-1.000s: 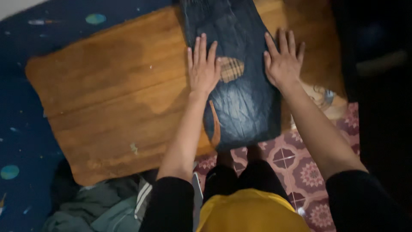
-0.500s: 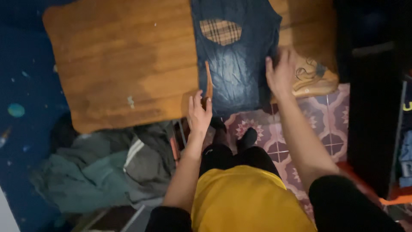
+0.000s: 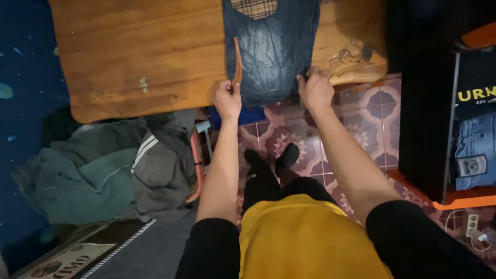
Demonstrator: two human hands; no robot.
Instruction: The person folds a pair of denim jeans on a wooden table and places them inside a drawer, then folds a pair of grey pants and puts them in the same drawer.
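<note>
Head view: left hand (image 3: 228, 98) and right hand (image 3: 314, 90) each hold pinched the near hem of dark jeans (image 3: 271, 49) lying on the wooden surface (image 3: 134, 51), upper centre.

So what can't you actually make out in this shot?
- Jeans: upper part and plaid patch cut off by the head view's top edge.
- Left hand and right hand: fingertips curl under the hem, hidden.
- Clothes pile: too dark to separate garments.
</note>
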